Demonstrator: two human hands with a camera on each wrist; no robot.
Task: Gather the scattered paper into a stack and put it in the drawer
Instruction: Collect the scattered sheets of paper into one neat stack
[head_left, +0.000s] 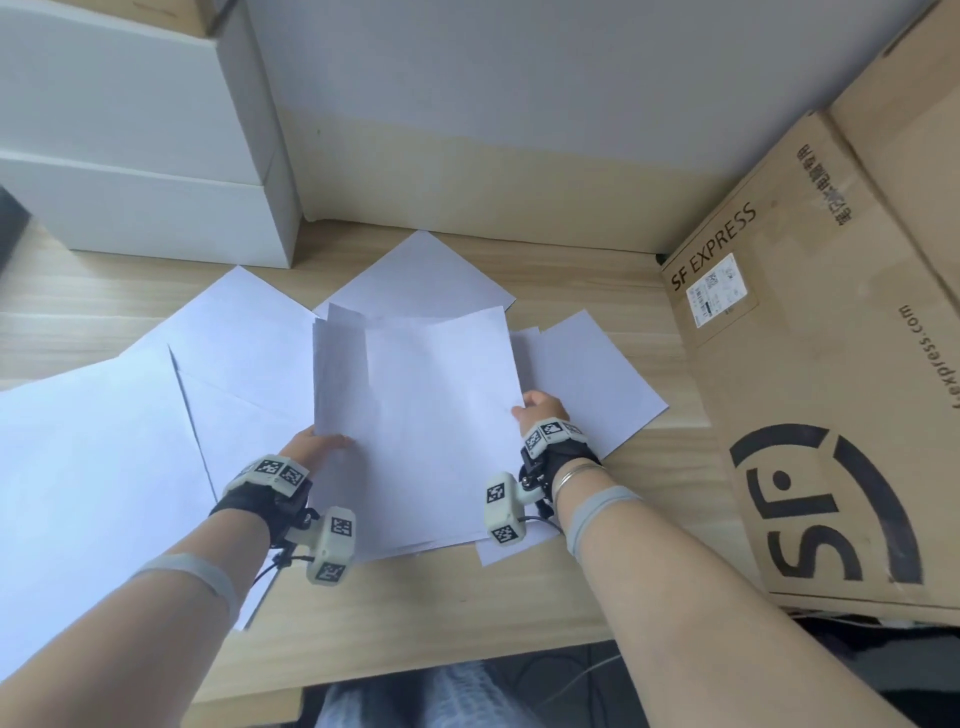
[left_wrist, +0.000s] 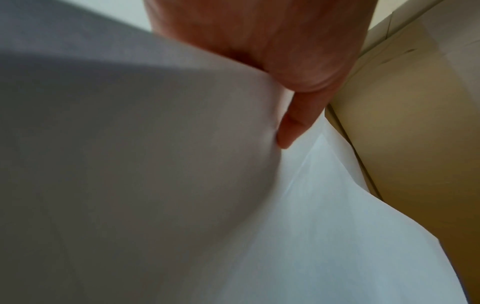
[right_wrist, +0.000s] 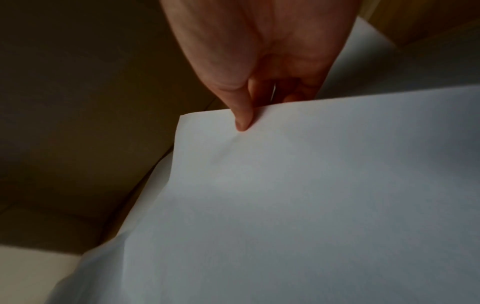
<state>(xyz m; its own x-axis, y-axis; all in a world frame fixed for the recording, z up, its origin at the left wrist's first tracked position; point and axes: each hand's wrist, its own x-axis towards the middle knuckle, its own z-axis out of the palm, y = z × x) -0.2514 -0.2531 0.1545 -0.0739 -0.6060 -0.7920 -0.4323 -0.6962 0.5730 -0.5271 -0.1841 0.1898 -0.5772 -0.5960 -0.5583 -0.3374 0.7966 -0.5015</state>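
Note:
A loose bundle of white sheets (head_left: 426, 410) is lifted over the wooden desk (head_left: 415, 613), its far edges uneven. My left hand (head_left: 317, 447) pinches its left edge, thumb (left_wrist: 293, 127) on top of the paper (left_wrist: 155, 164). My right hand (head_left: 537, 410) pinches the right edge, thumb (right_wrist: 242, 121) pressed on the top sheet (right_wrist: 311, 195). More white sheets lie scattered flat: a large one at the left (head_left: 88, 467), one behind (head_left: 421, 275), one at the right (head_left: 597, 379). No drawer is visible.
White boxes (head_left: 140, 156) are stacked at the back left. A large brown SF Express carton (head_left: 810, 374) stands at the right, close to the right hand. A pale wall (head_left: 493, 104) closes the back. The desk's near edge (head_left: 395, 675) runs above my lap.

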